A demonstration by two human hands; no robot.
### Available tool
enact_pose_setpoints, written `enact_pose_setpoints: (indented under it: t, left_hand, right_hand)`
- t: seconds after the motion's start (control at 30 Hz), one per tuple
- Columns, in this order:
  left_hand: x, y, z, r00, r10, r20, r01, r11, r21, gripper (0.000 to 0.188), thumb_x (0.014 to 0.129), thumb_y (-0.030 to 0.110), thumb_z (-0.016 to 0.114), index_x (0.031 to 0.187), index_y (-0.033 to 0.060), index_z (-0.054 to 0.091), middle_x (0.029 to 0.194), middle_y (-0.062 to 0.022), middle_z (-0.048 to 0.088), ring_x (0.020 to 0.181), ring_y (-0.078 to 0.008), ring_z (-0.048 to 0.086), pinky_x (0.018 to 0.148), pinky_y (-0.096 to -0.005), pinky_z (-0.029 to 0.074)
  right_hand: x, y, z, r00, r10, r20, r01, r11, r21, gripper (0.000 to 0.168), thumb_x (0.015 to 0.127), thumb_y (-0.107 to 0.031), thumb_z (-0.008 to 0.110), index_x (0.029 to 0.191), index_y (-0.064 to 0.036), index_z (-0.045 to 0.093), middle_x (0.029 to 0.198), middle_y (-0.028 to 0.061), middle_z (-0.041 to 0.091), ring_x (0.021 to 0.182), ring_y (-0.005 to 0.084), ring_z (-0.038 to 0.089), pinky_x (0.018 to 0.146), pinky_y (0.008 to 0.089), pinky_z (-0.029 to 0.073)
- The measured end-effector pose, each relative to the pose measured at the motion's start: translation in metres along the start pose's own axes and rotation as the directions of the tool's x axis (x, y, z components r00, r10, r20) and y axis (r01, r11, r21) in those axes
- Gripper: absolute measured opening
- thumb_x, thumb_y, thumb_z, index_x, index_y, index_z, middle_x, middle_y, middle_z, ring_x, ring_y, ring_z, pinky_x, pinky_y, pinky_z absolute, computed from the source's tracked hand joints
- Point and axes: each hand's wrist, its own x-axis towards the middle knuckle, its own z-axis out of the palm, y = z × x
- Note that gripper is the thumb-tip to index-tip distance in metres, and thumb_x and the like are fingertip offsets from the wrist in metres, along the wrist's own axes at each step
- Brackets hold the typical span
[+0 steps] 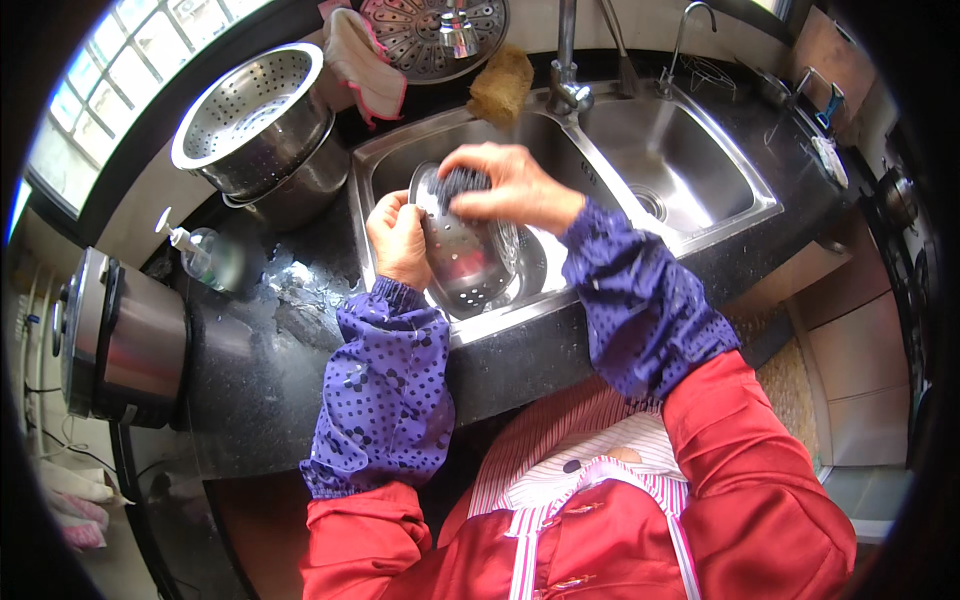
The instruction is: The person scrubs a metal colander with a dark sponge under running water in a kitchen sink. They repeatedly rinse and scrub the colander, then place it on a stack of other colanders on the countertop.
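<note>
Over the left basin of a stainless-steel double sink (366,225), my left hand (399,234) grips the rim of a perforated metal vessel (459,255), which looks like a colander or steamer insert. It is tilted steeply, and its small holes and wet, shiny surface face up. Pressed against its upper part is a dark scouring ball (459,184), held under the curled fingers of my right hand (525,187). The ball is slightly blurred and partly covered by those fingers. The vessel's right side is hard to make out among bright reflections.
Stacked metal pots and a colander (247,112) stand left of the sink. Nearer are a pump bottle (206,259) and a rice cooker (135,337). The faucet (566,86) rises behind the basins, beside a yellow sponge (502,82). Water wets the black counter (255,360).
</note>
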Motion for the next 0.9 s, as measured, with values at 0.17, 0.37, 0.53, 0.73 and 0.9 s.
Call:
enact_pose_setpoints:
  t: [0.17, 0.37, 0.53, 0.73, 0.9]
  left_hand:
    - [-0.005, 0.008, 0.006, 0.998, -0.068, 0.005, 0.067, 0.996, 0.052, 0.017, 0.077, -0.001, 0.050, 0.090, -0.0017, 0.059, 0.075, -0.0036, 0.061, 0.057, -0.0093, 0.055, 0.050, -0.0215, 0.046]
    - [0.000, 0.006, 0.002, 0.999, -0.032, -0.040, 0.032, 1.000, -0.001, 0.016, 0.077, 0.001, 0.051, 0.092, -0.0006, 0.058, 0.069, -0.0030, 0.059, 0.049, -0.0100, 0.053, 0.040, -0.0225, 0.043]
    - [0.001, 0.010, 0.001, 0.996, -0.065, -0.054, 0.064, 0.998, -0.021, 0.016, 0.076, 0.000, 0.047, 0.088, -0.0023, 0.057, 0.069, -0.0044, 0.059, 0.049, -0.0099, 0.053, 0.039, -0.0225, 0.042]
    - [0.006, 0.000, -0.004, 0.998, 0.001, -0.062, -0.004, 0.999, -0.038, 0.016, 0.076, -0.001, 0.047, 0.089, -0.0026, 0.057, 0.072, -0.0058, 0.061, 0.051, -0.0111, 0.055, 0.039, -0.0229, 0.043]
    - [0.003, 0.003, 0.001, 0.996, -0.065, -0.055, 0.064, 0.998, -0.026, 0.015, 0.077, 0.000, 0.047, 0.089, -0.0026, 0.057, 0.071, -0.0060, 0.060, 0.050, -0.0111, 0.054, 0.037, -0.0225, 0.042]
  right_hand:
    - [-0.001, 0.035, -0.011, 0.938, 0.342, -0.062, -0.322, 0.923, 0.209, 0.032, 0.069, -0.015, 0.070, 0.099, -0.004, 0.062, 0.089, 0.0057, 0.063, 0.084, 0.0115, 0.059, 0.077, 0.0252, 0.047]
    - [0.000, 0.012, -0.002, 0.986, 0.163, -0.031, -0.155, 0.971, 0.182, 0.032, 0.069, -0.015, 0.069, 0.099, -0.005, 0.062, 0.090, 0.0060, 0.063, 0.085, 0.0117, 0.059, 0.077, 0.0259, 0.048]
    - [-0.002, 0.032, -0.012, 0.959, 0.270, -0.091, -0.244, 0.943, 0.225, 0.033, 0.070, -0.014, 0.069, 0.101, -0.004, 0.062, 0.092, 0.0063, 0.063, 0.087, 0.0127, 0.059, 0.080, 0.0258, 0.047]
    - [0.000, 0.004, 0.008, 0.993, 0.100, -0.055, -0.091, 0.985, 0.143, 0.034, 0.070, -0.014, 0.069, 0.102, -0.007, 0.062, 0.093, 0.0077, 0.062, 0.088, 0.0151, 0.059, 0.080, 0.0271, 0.048]
    - [-0.003, 0.023, 0.004, 0.978, 0.186, -0.091, -0.160, 0.958, 0.237, 0.031, 0.071, -0.013, 0.068, 0.101, -0.006, 0.063, 0.093, 0.0056, 0.063, 0.085, 0.0127, 0.059, 0.079, 0.0257, 0.048]
